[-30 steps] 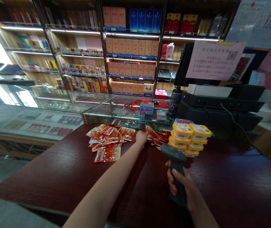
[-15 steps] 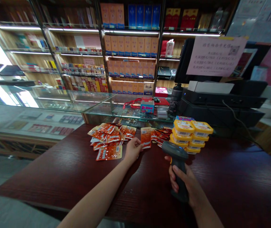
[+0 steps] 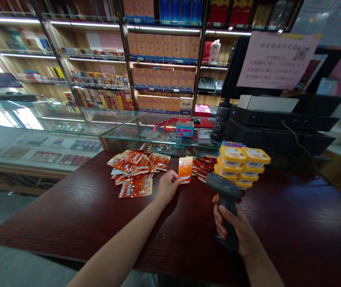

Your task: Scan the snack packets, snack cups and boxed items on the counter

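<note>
My left hand (image 3: 168,187) pinches a small orange snack packet (image 3: 185,170) and holds it upright above the dark wooden counter (image 3: 68,215). My right hand (image 3: 236,229) is wrapped round the handle of a grey barcode scanner (image 3: 223,187), whose head points toward the packet. A loose pile of orange snack packets (image 3: 134,171) lies to the left of my left hand. More orange packets (image 3: 202,165) lie behind the held one.
Stacked yellow-lidded tubs (image 3: 242,165) stand just beyond the scanner. A glass display case (image 3: 158,133) runs along the counter's far edge, with a black bottle (image 3: 220,119) and a black register unit (image 3: 278,127) at the right. Shelves of boxed goods (image 3: 164,63) fill the back wall.
My left hand took one orange packet from the right pile, drew it back toward me and turned it upright. The scanner hand stayed almost still.
</note>
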`<action>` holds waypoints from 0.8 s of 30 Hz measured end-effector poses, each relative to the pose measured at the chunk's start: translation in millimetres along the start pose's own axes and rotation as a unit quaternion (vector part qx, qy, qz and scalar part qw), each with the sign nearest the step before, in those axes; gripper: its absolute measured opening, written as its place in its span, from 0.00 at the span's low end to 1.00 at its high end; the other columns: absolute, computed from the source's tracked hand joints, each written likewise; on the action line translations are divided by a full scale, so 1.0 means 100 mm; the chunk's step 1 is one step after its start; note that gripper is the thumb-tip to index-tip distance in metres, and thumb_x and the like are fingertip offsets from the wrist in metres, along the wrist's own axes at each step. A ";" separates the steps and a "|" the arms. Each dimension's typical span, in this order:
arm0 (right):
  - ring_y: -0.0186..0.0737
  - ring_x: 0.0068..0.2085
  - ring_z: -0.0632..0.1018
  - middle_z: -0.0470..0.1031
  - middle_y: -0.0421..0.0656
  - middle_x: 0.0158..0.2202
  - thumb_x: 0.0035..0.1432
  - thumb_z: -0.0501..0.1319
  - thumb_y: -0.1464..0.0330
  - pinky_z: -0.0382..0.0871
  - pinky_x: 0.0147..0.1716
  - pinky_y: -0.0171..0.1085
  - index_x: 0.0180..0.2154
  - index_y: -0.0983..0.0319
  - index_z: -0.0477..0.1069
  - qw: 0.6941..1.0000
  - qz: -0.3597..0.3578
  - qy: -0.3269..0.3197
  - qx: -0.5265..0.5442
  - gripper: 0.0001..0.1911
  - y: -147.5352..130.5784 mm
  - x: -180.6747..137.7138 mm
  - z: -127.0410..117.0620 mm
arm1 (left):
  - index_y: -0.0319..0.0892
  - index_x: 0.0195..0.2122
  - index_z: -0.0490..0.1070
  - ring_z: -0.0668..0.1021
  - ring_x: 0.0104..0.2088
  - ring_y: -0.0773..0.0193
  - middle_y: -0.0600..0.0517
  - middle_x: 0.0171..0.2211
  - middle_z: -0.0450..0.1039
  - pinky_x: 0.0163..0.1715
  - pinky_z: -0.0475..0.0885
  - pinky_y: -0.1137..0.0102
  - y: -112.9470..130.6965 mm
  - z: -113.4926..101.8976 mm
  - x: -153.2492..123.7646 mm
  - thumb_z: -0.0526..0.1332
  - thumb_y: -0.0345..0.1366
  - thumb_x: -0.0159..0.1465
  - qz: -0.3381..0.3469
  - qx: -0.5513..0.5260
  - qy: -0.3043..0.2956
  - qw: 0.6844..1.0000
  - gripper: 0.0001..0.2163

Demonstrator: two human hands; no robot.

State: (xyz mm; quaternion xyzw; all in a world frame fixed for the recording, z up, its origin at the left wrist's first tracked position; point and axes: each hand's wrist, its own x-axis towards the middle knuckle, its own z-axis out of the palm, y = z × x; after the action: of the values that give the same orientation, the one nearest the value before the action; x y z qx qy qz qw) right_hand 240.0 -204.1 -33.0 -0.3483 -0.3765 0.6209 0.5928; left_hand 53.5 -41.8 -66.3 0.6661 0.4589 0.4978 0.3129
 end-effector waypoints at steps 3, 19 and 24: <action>0.23 0.16 0.63 0.65 0.32 0.22 0.55 0.65 0.61 0.58 0.13 0.26 0.42 0.59 0.65 1.000 -0.002 0.006 0.002 0.16 0.00 -0.01 0.00 | 0.41 0.24 0.64 0.70 0.23 0.70 0.57 0.21 0.67 0.25 0.62 0.75 -0.02 0.02 0.00 0.62 0.34 0.52 -0.015 -0.036 -0.003 0.999 0.06; 0.25 0.15 0.63 0.65 0.32 0.21 0.51 0.68 0.60 0.58 0.12 0.27 0.42 0.59 0.66 1.000 -0.001 0.022 0.008 0.19 0.02 0.01 0.02 | 0.42 0.29 0.72 0.77 0.37 0.54 0.45 0.33 0.77 0.36 0.67 0.65 0.47 -0.58 0.71 0.58 0.37 0.57 -0.104 0.368 0.082 0.920 0.06; 0.24 0.15 0.63 0.65 0.32 0.21 0.51 0.68 0.59 0.58 0.12 0.27 0.41 0.60 0.67 1.000 -0.003 0.030 0.004 0.18 0.01 0.01 0.04 | 0.37 0.38 0.74 0.76 0.44 0.46 0.36 0.41 0.76 0.40 0.66 0.60 0.46 -0.63 0.95 0.55 0.34 0.58 -0.132 0.467 0.047 0.873 0.11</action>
State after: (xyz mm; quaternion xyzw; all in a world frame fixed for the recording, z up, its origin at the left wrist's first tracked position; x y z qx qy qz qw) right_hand 235.7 -203.6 -31.8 -0.3626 -0.3572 0.6099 0.6074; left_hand 15.4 25.7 29.0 0.6435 0.7359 0.2104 0.0063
